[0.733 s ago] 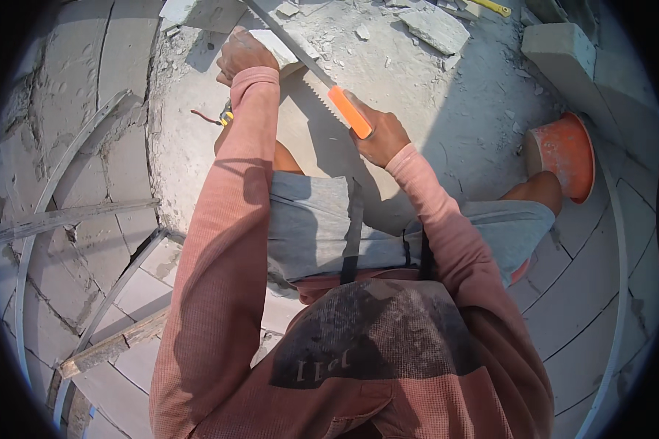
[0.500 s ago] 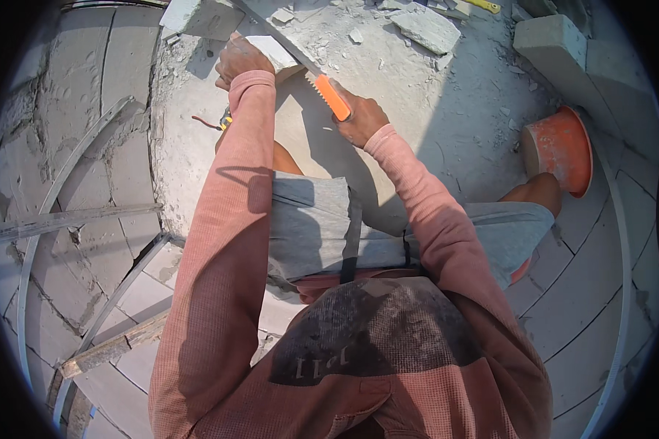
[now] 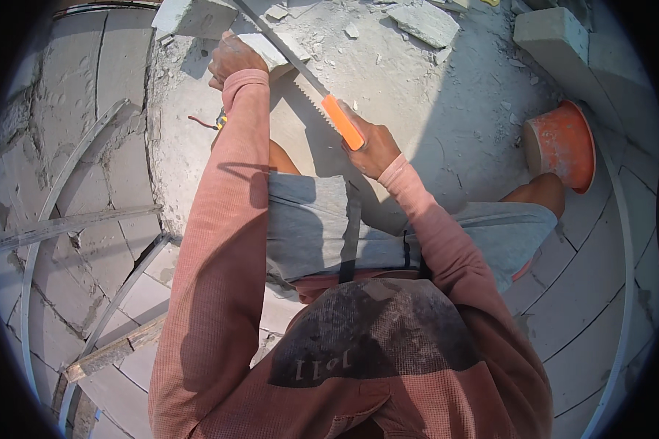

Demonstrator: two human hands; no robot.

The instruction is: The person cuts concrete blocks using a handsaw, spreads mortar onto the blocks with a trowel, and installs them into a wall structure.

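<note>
The saw (image 3: 307, 91) runs slantwise, its blade across the block (image 3: 265, 50). Left hand (image 3: 231, 58) rests on the block, left of the saw; right hand (image 3: 373, 146) is at the saw's near end. A bucket (image 3: 560, 143) lies well right of the saw; a slab (image 3: 423, 22) lies beyond it, to the right.

Looks like you're on an outdoor building site, some masonry job in full sun. You're squatting on a dusty concrete slab (image 3: 432, 95) littered with rubble and broken grey blocks (image 3: 425, 22), with pale block paving (image 3: 88, 183) and thin metal strips (image 3: 66, 227) off to your left. There's an orange mortar bucket (image 3: 560, 143) by your knee and a toothed handsaw (image 3: 315, 95) for cutting block.
</note>
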